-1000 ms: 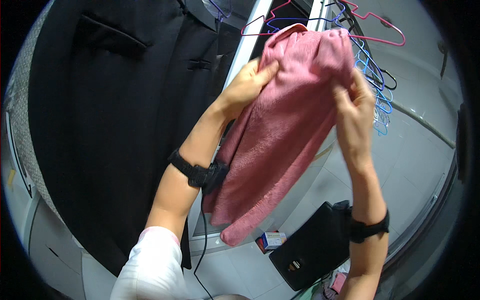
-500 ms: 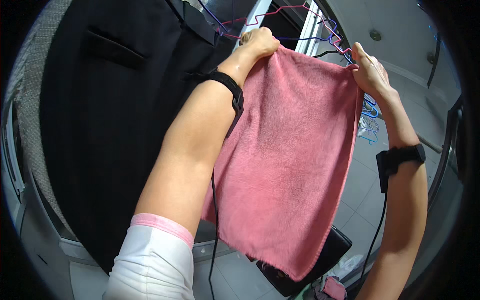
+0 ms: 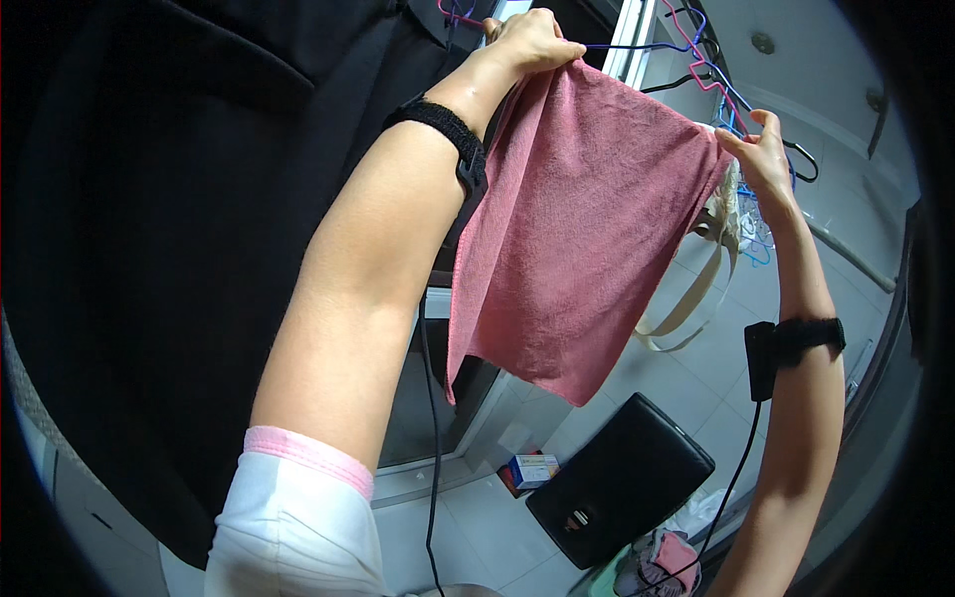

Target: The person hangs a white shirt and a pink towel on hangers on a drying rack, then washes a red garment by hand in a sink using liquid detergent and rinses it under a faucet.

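A pink towel [image 3: 597, 224] is stretched between my two hands, its lower part hanging free. My left hand [image 3: 537, 42] is closed on its upper left corner, beside a pink and purple hanger. At the towel's upper right corner, my right hand [image 3: 761, 157] pinches the fabric with the thumb side, near the end of a pink wire hanger [image 3: 704, 70]. The hanger's middle part is partly hidden behind the towel and hands. Both wrists wear black straps with cables.
A large black garment [image 3: 199, 249] hangs close at the left. More hangers and a cream strap [image 3: 701, 298] hang behind the towel. On the tiled floor are a black case [image 3: 622, 483], a small box [image 3: 533, 470] and a pile of cloths [image 3: 657, 565].
The towel's lower edge has risen, uncovering the black case and small box. My right hand has shifted right and slightly down; the left moved up a little. The black garment fills more of the left.
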### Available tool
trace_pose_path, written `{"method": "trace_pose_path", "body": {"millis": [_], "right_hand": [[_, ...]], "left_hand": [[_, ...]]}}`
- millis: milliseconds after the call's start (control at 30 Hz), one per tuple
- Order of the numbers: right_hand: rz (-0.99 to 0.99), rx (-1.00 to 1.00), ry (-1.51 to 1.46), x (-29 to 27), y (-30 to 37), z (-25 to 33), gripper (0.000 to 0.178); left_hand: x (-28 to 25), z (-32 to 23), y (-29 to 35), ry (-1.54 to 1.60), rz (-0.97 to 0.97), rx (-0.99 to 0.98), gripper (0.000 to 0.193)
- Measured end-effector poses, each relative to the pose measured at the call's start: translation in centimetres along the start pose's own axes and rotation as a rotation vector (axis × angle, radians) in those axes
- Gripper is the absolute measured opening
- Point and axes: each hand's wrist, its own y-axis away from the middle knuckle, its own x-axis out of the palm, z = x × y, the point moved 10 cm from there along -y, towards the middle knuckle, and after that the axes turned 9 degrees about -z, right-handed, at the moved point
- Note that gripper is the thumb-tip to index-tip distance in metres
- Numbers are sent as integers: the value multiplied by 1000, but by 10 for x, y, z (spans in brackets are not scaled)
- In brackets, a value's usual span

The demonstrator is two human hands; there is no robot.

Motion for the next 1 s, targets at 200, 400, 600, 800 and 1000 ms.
{"method": "trace_pose_path", "body": {"millis": [200, 400, 600, 800, 1000], "right_hand": [[-57, -26, -116, 3, 1, -26, 59], [-116, -56, -195, -3, 10, -28, 57], [-92, -129, -336, -4, 9, -31, 55], [-209, -268, -287, -12, 12, -14, 58], [-202, -257, -295, -25, 13, -25, 53]], "left_hand": [[-58, -33, 35, -175, -669, 128, 36], [-34, 18, 75, 145, -285, -258, 50], [-9, 76, 51, 714, -328, -518, 29], [-39, 76, 51, 340, -669, -483, 28], [-67, 82, 66, 122, -771, -821, 33]]}}
